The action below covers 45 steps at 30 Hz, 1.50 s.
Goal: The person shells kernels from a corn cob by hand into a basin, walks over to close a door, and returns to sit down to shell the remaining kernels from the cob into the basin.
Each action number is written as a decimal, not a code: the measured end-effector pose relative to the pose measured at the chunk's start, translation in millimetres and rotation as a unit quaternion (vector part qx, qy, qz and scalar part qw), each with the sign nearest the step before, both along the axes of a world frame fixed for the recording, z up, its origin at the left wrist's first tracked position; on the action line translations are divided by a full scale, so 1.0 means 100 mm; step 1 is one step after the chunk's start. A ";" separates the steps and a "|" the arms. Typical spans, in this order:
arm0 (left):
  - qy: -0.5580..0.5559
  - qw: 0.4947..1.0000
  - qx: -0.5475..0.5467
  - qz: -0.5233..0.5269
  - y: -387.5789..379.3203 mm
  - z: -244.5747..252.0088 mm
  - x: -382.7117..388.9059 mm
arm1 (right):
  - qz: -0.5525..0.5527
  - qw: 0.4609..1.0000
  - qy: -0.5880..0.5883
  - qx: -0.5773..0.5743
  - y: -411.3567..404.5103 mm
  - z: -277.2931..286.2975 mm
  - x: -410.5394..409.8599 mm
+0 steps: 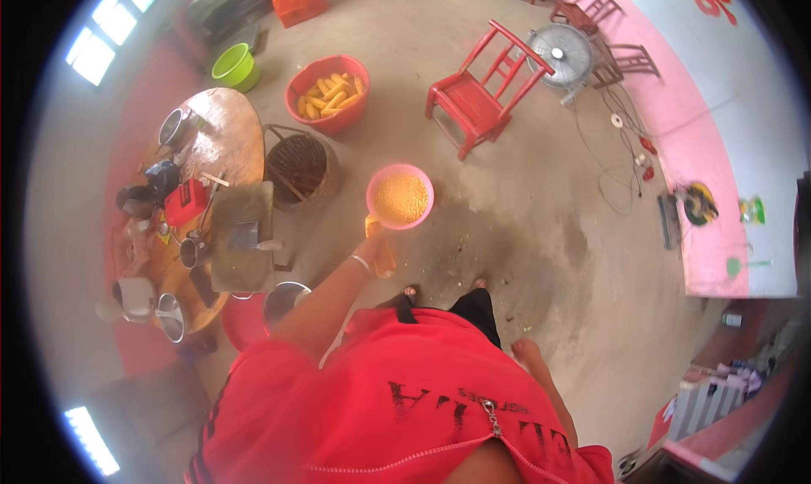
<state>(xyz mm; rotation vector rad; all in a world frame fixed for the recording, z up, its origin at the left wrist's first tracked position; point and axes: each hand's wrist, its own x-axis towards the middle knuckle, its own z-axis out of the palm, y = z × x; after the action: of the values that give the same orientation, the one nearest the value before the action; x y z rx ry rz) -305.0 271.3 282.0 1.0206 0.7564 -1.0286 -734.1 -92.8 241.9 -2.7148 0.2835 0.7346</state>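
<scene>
My left hand [376, 244], with a light bracelet at the wrist, is closed around a yellow-orange corn cob [386, 265] that shows above and below the fingers. The cob's upper end is beside the near-left rim of a pink basin [432, 200] of loose corn kernels [400, 197]. Low at my right side hangs my right hand [524, 351], small and partly blurred; whether its fingers are closed cannot be told. Farther forward, a red tub [329, 124] holds several yellow corn cobs [331, 94].
A woven basket [326, 173] stands between the pink basin and a cluttered round wooden table [241, 126] on the left. A cleaver [244, 235] lies on a board there. Ahead are a red wooden chair [472, 104], a fan [561, 53] and loose cables [624, 135].
</scene>
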 end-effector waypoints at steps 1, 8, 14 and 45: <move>-0.007 0.999 0.046 0.007 -0.13 0.19 0.08 | -0.178 0.973 0.136 0.047 -0.08 0.41 0.18; 0.044 0.982 0.110 0.146 -0.14 -0.69 0.20 | 0.052 0.981 0.186 0.034 -2.21 0.29 1.52; 0.079 0.920 0.132 0.361 -0.94 -0.64 0.05 | -0.199 0.964 0.003 0.179 -3.35 0.22 4.14; -0.012 0.876 0.213 0.433 -1.58 0.31 2.88 | 0.378 0.915 0.033 0.138 -1.82 0.00 10.16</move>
<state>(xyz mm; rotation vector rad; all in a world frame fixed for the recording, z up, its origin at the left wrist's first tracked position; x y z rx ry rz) -16.7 112.8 313.4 0.8983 1.2935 -0.0638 281.5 -274.9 241.6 -2.4804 -0.8453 0.9604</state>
